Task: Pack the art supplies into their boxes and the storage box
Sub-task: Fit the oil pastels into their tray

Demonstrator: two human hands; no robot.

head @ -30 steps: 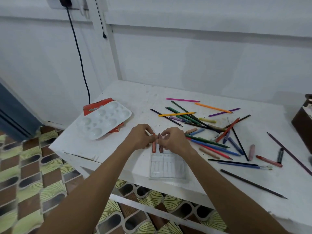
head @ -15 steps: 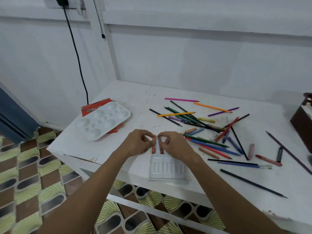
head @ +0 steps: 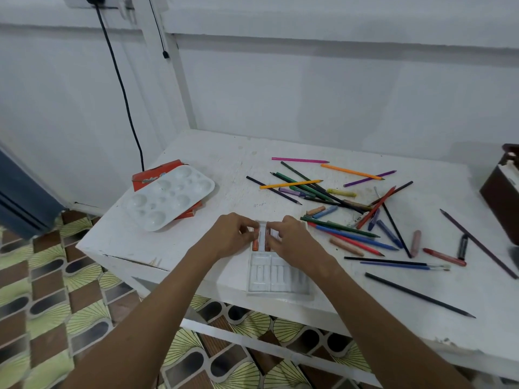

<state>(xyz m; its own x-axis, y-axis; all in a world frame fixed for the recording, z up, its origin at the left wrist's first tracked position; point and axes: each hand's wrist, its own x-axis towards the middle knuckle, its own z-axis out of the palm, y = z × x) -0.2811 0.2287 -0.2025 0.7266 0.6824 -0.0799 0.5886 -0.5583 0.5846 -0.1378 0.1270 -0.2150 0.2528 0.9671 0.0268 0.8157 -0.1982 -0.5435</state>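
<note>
Crayons: two orange-brown crayons (head: 255, 240) lying side by side at frame centre, sitting in the far slots of the clear plastic tray (head: 278, 272), right between the two hands
Tray: resting at the near edge of the table, its ribbed near half showing below the hands, far half partly hidden by them
Loose supplies: lying scattered right of centre, a heap of coloured pencils (head: 341, 226), crayons and a paintbrush (head: 404, 265), well apart from the left hand, just beside the right
Palette: white paint palette (head: 168, 200) sitting left of centre on an orange box (head: 157, 175)
Table: white table (head: 196, 242) filling the middle of the frame, paint chipped along its near edge
Room: white wall behind, black cable hanging at upper left, patterned green and brown floor tiles at lower left, dark brown box (head: 500, 197) cut off at the right edge
Left hand: left hand (head: 229, 237) pinching the left crayon's far end, fingers curled
Right hand: right hand (head: 292, 240) pinching the right crayon, fingers bent over it, touching the tray
</note>
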